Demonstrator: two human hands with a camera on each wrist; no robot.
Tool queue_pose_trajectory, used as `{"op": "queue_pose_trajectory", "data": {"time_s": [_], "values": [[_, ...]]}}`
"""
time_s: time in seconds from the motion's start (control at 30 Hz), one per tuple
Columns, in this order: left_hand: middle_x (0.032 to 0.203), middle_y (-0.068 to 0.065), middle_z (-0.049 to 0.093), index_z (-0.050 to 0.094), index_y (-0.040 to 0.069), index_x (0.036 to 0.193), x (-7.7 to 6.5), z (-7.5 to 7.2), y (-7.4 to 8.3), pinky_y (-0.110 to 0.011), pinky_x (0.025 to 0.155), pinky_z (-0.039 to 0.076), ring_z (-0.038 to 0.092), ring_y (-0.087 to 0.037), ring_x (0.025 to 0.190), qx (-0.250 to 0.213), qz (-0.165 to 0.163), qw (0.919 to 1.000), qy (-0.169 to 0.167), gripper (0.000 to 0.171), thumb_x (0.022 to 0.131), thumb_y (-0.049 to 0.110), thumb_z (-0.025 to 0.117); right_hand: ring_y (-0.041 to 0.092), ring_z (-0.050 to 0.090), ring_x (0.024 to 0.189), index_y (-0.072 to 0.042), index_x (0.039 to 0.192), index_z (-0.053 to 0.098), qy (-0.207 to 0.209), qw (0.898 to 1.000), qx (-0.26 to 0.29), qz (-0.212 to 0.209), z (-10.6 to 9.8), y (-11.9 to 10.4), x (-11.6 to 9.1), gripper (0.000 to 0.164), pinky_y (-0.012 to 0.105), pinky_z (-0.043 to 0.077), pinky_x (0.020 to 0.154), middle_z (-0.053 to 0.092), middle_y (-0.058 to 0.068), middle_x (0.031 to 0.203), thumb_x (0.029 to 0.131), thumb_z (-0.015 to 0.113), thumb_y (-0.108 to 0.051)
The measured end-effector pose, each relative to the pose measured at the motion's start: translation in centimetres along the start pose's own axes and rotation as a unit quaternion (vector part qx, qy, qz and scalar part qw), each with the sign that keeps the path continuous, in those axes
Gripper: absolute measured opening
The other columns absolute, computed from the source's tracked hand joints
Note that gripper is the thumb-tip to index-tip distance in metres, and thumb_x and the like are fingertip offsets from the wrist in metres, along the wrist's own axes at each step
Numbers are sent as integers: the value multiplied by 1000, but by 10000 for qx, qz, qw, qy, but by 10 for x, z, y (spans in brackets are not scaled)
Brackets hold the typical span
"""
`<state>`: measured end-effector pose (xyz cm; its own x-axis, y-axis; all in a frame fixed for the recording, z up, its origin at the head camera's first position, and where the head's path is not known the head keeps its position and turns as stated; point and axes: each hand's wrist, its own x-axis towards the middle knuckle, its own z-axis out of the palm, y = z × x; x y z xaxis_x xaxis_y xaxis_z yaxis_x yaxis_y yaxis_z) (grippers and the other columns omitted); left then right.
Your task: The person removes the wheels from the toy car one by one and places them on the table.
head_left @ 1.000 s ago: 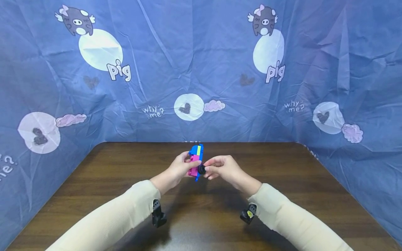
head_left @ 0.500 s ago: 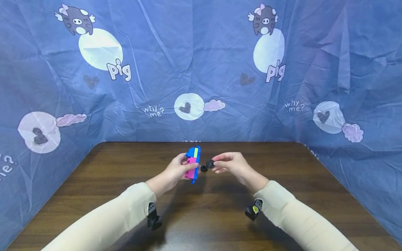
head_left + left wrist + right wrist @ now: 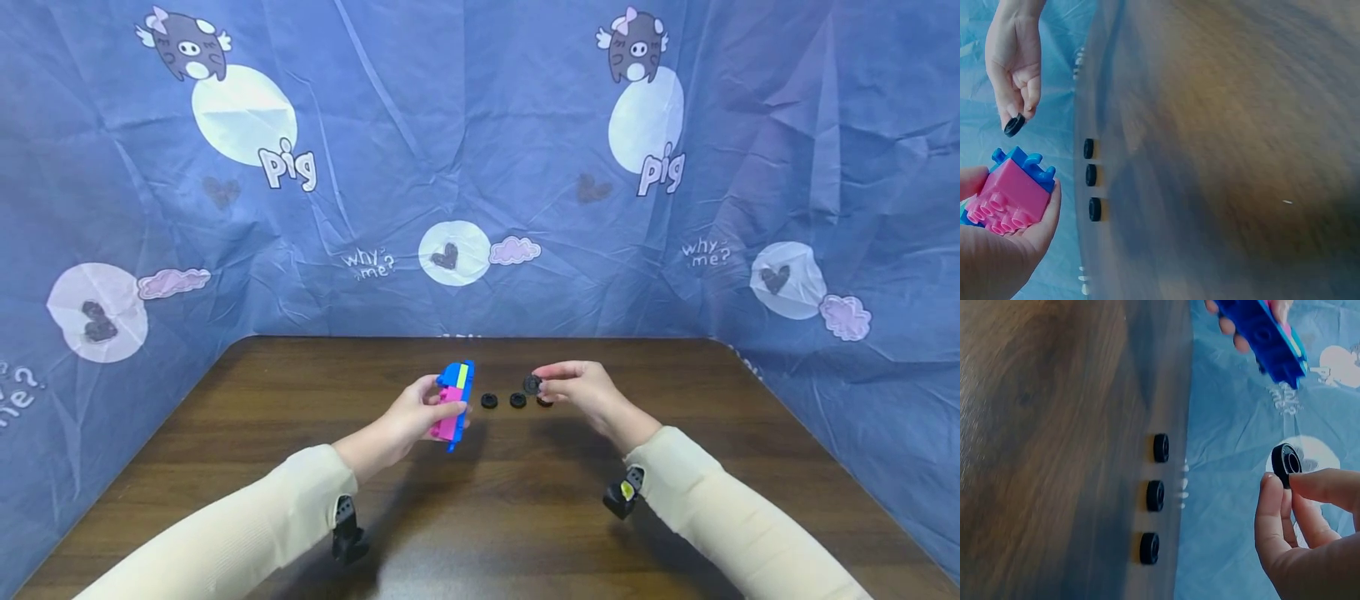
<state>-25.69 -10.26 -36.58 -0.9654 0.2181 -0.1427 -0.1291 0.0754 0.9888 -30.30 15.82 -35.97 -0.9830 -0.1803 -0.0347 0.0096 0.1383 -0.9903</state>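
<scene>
My left hand (image 3: 408, 414) grips a toy vehicle body (image 3: 452, 406) built of pink and blue blocks, with a yellow-green strip near its blue end. In the left wrist view the pink block (image 3: 1016, 194) shows its studs, and blue clips stick out along one side. To the right, my right hand (image 3: 588, 392) pinches a small black toy wheel (image 3: 1286, 464) between thumb and fingertips, raised above the table and apart from the vehicle body. Three more black wheels lie in a row on the table: one nearest the vehicle (image 3: 489, 401), a middle wheel (image 3: 517, 400), and a third (image 3: 1149, 548).
The brown wooden table (image 3: 480, 517) spreads below both hands. A blue printed cloth (image 3: 480, 167) hangs behind its far edge and along both sides. Black wrist cameras are strapped at both sleeves.
My right hand has moved right, carrying the wheel away from the vehicle body. My left hand has drawn left and slightly nearer with the body. The wheels on the table have come into sight.
</scene>
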Motion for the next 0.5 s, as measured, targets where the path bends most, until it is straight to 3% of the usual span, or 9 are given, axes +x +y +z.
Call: {"op": "queue_pose_trajectory", "data": {"time_s": [0.27,0.5], "values": [[121,-28,62,30,-2,140,-11,-7,-7,-44,83,58,67,-39,103,123,76,9998,-134,55,95,11,60,8,67,75,17,120,57,242,9996,112,135,-17,6,6,35,25,58,77,71,6,95,86,60,10],[122,-27,61,29,1,143,-17,-10,-7,-44,84,57,65,-39,106,316,-173,9993,-134,60,95,15,62,8,65,69,17,122,56,538,9973,64,489,-31,16,15,37,24,57,75,68,6,90,86,57,11]]}}
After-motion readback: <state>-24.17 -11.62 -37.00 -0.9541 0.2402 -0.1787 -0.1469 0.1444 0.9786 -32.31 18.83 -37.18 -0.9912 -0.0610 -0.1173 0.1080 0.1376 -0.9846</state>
